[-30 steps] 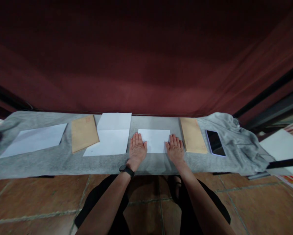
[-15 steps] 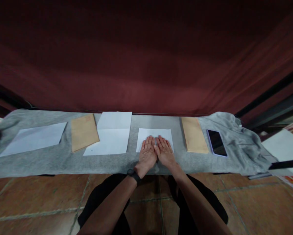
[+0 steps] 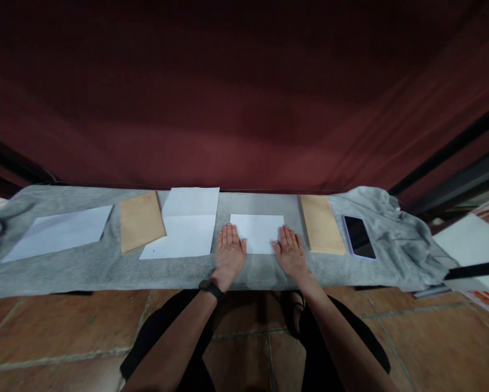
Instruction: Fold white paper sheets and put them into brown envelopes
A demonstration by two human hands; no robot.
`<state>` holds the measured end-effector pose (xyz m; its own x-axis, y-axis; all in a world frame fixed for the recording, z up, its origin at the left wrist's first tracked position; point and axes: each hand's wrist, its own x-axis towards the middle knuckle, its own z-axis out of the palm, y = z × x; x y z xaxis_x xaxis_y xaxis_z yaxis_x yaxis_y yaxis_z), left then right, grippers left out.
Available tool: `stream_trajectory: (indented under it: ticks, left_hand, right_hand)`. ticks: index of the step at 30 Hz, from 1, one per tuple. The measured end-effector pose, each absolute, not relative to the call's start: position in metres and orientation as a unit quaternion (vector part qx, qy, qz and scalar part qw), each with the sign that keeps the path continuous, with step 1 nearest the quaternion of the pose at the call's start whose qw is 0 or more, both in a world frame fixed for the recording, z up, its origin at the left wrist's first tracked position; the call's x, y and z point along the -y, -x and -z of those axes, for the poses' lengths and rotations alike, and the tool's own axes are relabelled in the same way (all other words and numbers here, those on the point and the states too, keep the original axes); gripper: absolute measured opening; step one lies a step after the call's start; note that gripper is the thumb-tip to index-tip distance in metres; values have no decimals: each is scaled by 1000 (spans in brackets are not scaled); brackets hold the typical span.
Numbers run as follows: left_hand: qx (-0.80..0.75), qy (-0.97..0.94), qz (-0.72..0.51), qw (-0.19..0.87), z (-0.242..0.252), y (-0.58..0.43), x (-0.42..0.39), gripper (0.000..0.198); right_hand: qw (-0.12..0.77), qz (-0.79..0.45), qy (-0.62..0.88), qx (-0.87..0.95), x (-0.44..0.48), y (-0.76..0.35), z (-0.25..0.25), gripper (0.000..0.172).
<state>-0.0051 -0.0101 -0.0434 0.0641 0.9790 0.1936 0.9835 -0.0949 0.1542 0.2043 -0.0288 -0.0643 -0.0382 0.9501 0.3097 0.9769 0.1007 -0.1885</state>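
Note:
A small white sheet of paper (image 3: 261, 233), perhaps folded, lies flat in front of me on the grey cloth (image 3: 256, 275). My left hand (image 3: 230, 250) rests palm down over its left edge, fingers stretched out. Over the opposite edge lies my right hand (image 3: 292, 251), flat as well, its fingers pointing away from me. Neither hand grips anything. Left of the hands, a larger creased white sheet (image 3: 189, 234) lies unfolded, with one corner under a brown envelope (image 3: 141, 222).
Brown envelopes (image 3: 322, 224) lie to the right, beside a phone (image 3: 359, 237) with a purple edge. Further left is a stack of white paper (image 3: 60, 233). A dark red curtain-like surface (image 3: 244, 109) rises behind the narrow cloth-covered table. Tiled floor (image 3: 65, 332) shows below.
My hands have slid apart from the middle of the small sheet to its left and right edges, uncovering its centre. The sheet and other items stay in place.

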Motion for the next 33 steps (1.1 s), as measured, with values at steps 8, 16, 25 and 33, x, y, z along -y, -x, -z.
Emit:
stream_trajectory:
  ticks: [8, 16, 25, 33]
  left_hand:
    - [488, 865, 109, -31, 37, -30, 29, 57]
    - [477, 872, 95, -46, 42, -31, 32, 58]
    - [484, 867, 98, -61, 39, -34, 35, 57]
    - [476, 871, 94, -72, 38, -32, 32, 59]
  right_hand:
    - [175, -76, 595, 780, 29, -190, 52, 58]
    - [136, -63, 590, 794, 35, -191, 60, 61]
    - [95, -78, 617, 778, 33, -188, 52, 61]
    - [129, -114, 593, 787, 2, -173, 45, 60]
